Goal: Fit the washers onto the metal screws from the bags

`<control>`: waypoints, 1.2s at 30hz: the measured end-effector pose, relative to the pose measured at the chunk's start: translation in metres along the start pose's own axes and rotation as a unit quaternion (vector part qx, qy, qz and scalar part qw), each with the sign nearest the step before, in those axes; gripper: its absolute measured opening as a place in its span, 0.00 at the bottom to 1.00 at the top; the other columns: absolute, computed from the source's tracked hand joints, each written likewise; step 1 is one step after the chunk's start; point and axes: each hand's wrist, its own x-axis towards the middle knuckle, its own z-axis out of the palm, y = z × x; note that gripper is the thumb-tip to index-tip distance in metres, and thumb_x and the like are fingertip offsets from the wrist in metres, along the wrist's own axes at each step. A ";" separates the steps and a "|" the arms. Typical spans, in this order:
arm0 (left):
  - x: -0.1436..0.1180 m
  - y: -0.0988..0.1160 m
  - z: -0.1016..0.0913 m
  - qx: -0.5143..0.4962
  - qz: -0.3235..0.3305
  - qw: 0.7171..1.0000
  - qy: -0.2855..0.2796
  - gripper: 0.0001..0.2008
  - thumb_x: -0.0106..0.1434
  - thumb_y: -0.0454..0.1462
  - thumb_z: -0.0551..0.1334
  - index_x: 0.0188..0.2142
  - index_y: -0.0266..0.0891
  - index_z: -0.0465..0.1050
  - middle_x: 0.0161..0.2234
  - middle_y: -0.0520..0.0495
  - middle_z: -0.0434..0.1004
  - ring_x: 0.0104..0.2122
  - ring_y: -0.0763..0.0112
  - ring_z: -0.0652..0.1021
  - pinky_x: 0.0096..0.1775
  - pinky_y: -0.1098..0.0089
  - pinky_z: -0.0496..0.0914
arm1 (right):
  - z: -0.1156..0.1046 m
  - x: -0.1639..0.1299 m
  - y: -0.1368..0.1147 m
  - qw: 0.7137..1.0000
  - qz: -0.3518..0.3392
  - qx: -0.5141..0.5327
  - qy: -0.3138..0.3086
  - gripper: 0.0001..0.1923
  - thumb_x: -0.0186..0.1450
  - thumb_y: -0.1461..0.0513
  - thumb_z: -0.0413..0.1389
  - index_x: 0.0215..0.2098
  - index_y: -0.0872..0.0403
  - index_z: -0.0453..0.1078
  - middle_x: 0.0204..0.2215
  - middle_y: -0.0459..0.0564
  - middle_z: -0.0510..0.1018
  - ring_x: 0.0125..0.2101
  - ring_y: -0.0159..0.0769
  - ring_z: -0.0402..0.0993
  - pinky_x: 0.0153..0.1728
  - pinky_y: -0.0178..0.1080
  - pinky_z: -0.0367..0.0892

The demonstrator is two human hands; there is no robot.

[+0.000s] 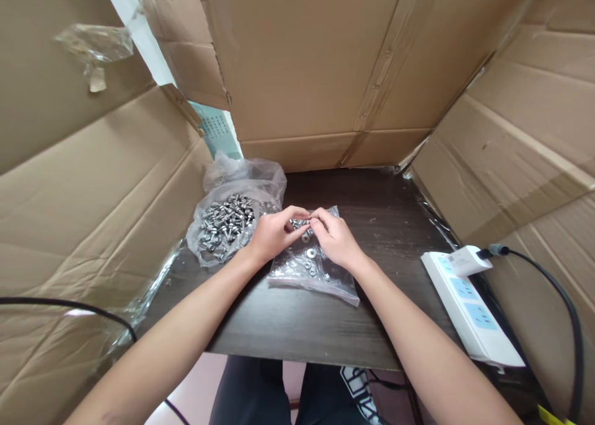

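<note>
Dark table (381, 326) walled by cardboard (93, 183). Centre left: open bag of bolts (227, 222). Centre: left hand (272, 234) and right hand (335, 238), fingertips pinching small hardware (too small to identify) over a flat washer bag (310, 269). Right: power strip (471, 307).

— Where is there room on the dark table (372, 326)?

— The front strip and the middle right lie bare. Cardboard walls (325, 72) close off the back and both sides.

— And what blocks?

— The open bag of screws (227, 223) at the left rear, the flat bag of washers (309, 270) in the centre (both hands over it), the power strip (469, 307) along the right edge.
</note>
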 end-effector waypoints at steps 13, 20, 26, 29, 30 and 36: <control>0.003 0.001 -0.003 0.007 0.030 0.999 -0.006 0.06 0.69 0.38 0.65 0.42 0.39 0.81 0.36 0.49 0.85 0.25 0.77 0.78 0.31 0.76 0.71 | 0.000 -0.001 -0.001 1.000 0.003 -0.001 0.003 0.09 0.70 0.55 0.49 0.37 0.51 0.65 0.28 0.45 0.73 0.28 0.36 0.68 0.33 0.37 0.60; 0.003 0.005 -0.003 0.011 0.045 0.999 -0.018 0.08 0.71 0.40 0.64 0.42 0.38 0.80 0.34 0.48 0.84 0.25 0.76 0.78 0.31 0.75 0.72 | -0.004 -0.001 0.001 1.000 0.007 0.018 -0.009 0.20 0.72 0.53 0.44 0.24 0.51 0.59 0.21 0.44 0.67 0.25 0.34 0.64 0.30 0.37 0.56; 0.003 0.005 -0.002 0.004 0.045 0.999 -0.004 0.06 0.70 0.38 0.65 0.43 0.38 0.79 0.35 0.49 0.84 0.24 0.78 0.78 0.30 0.76 0.71 | -0.003 0.000 -0.001 0.999 0.030 0.015 0.023 0.24 0.72 0.50 0.45 0.20 0.51 0.53 0.18 0.44 0.59 0.22 0.33 0.58 0.27 0.38 0.51; 0.003 0.005 -0.001 -0.008 0.036 0.999 -0.001 0.09 0.70 0.38 0.65 0.47 0.38 0.78 0.39 0.48 0.85 0.24 0.78 0.78 0.31 0.76 0.72 | -0.003 -0.001 -0.002 0.999 0.009 0.025 0.029 0.18 0.71 0.53 0.47 0.25 0.51 0.59 0.21 0.43 0.65 0.25 0.34 0.62 0.30 0.37 0.55; 0.002 0.005 -0.001 -0.008 0.036 0.999 -0.005 0.09 0.70 0.38 0.64 0.48 0.38 0.78 0.40 0.48 0.85 0.24 0.78 0.78 0.31 0.76 0.73 | -0.003 -0.001 -0.002 0.999 0.006 0.024 0.025 0.16 0.70 0.54 0.47 0.26 0.51 0.59 0.21 0.44 0.66 0.25 0.34 0.63 0.30 0.37 0.56; 0.002 0.006 -0.002 0.002 0.045 0.999 -0.019 0.08 0.71 0.37 0.64 0.46 0.39 0.80 0.37 0.48 0.84 0.26 0.76 0.79 0.32 0.75 0.72 | -0.003 -0.002 -0.001 0.999 0.023 0.030 0.024 0.18 0.71 0.54 0.46 0.25 0.51 0.58 0.20 0.44 0.65 0.24 0.34 0.62 0.29 0.38 0.55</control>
